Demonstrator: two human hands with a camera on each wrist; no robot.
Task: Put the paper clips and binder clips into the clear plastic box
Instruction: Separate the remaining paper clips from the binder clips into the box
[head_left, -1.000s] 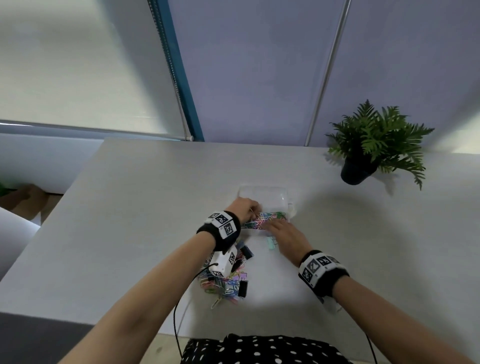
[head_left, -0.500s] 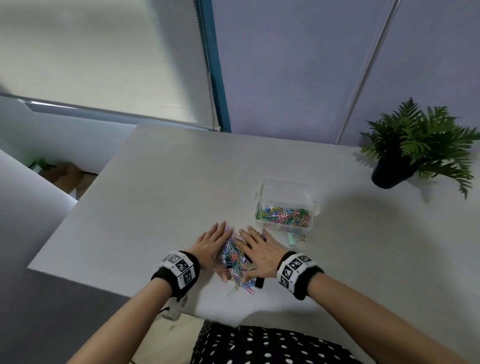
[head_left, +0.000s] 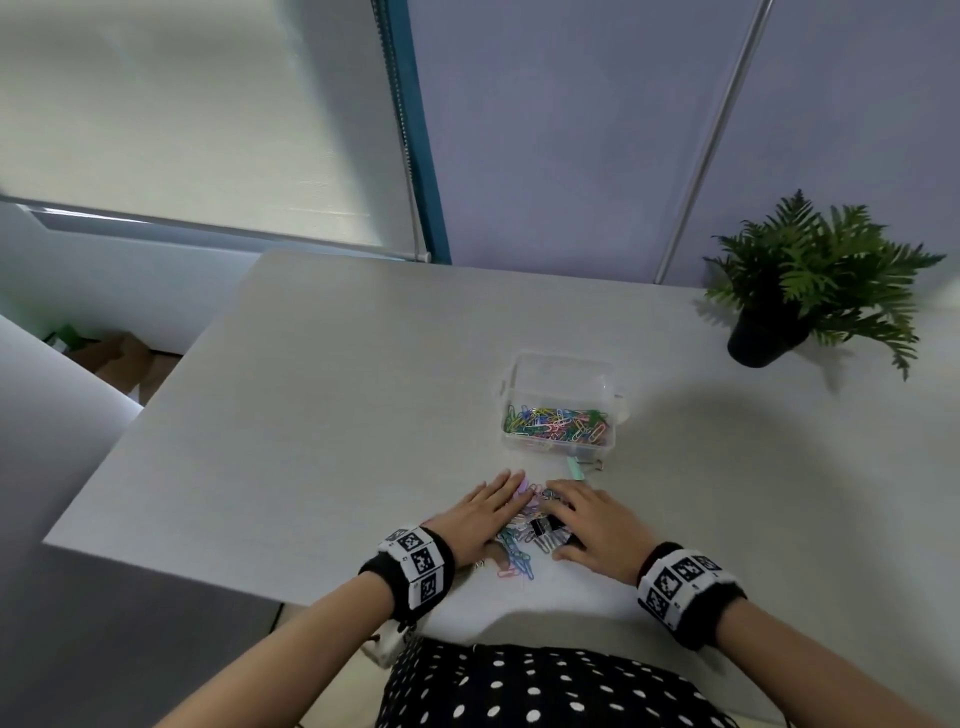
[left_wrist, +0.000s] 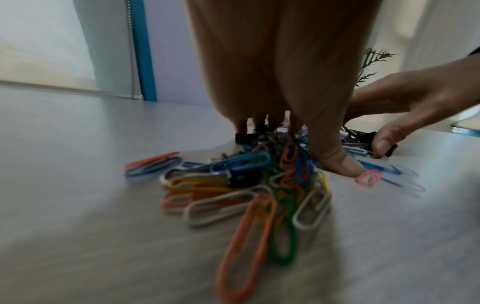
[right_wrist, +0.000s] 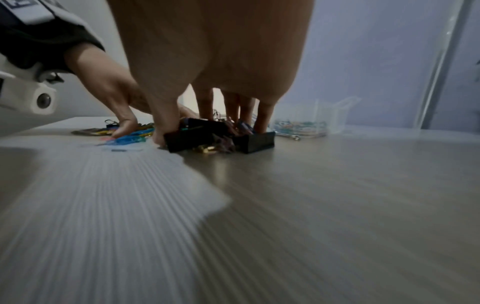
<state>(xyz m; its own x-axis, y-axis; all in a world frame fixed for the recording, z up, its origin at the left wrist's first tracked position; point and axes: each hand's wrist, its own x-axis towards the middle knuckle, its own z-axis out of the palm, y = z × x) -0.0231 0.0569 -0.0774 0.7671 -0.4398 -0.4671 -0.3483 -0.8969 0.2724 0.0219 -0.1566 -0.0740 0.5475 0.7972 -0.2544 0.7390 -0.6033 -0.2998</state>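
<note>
A clear plastic box (head_left: 560, 375) stands open on the table, its bottom covered with coloured paper clips (head_left: 556, 423). Nearer the front edge lies a loose pile of paper clips and black binder clips (head_left: 522, 545). My left hand (head_left: 485, 512) lies flat on the pile's left side, fingers straight, thumb pressing the table among the clips (left_wrist: 249, 181). My right hand (head_left: 587, 519) lies on the right side, its fingers and thumb touching black binder clips (right_wrist: 197, 136). The two hands flank the pile. A mint binder clip (head_left: 574, 467) lies just in front of the box.
A potted fern (head_left: 800, 296) stands at the back right of the grey table (head_left: 337, 415). The table's front edge runs just behind my wrists, and its left edge drops off to the floor. A wall and window blind close off the far side.
Both hands have come back from the box to the loose pile near the front edge. Over the last half second they have drawn closer together around it.
</note>
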